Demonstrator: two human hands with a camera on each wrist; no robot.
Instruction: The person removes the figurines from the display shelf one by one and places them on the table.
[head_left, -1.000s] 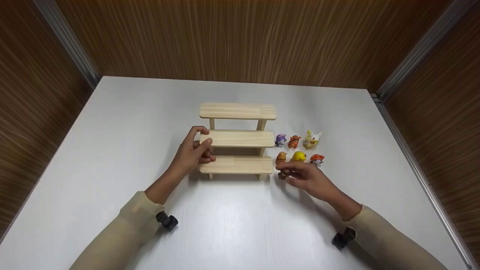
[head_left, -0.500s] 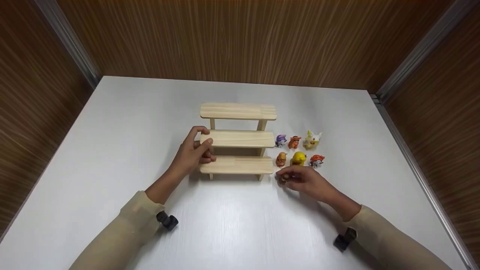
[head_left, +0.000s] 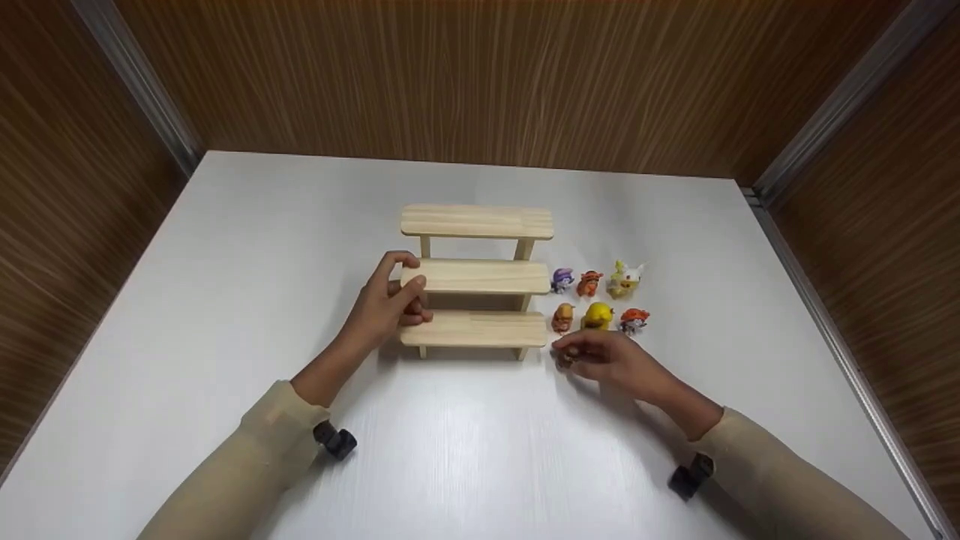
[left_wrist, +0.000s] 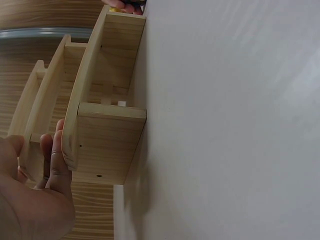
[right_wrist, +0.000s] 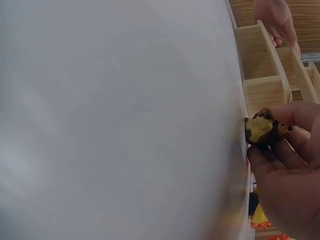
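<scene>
A three-tier wooden stand [head_left: 480, 277] of pale wood sits on the white table. My left hand [head_left: 382, 307] grips the left end of its middle shelf, thumb on top, with lower fingers by the bottom shelf. Just right of the bottom shelf, my right hand [head_left: 615, 364] pinches a small brown figurine [right_wrist: 262, 129] with a yellowish belly, partly hidden by the fingers in the head view. It is at the tabletop. Behind that hand stand a tan figurine [head_left: 562, 318], a yellow one [head_left: 598, 316] and a red-capped one [head_left: 634, 321].
Farther back are a purple-capped figurine [head_left: 562, 280], an orange one [head_left: 589, 283] and a white-and-yellow one with long ears [head_left: 625, 280]. Wood-grain panels [head_left: 480, 82] enclose the table [head_left: 300, 195] at the back and sides.
My right hand has lowered the brown figurine slightly toward the near side, down to the tabletop, uncovering the tan figurine. My left hand has stayed on the stand.
</scene>
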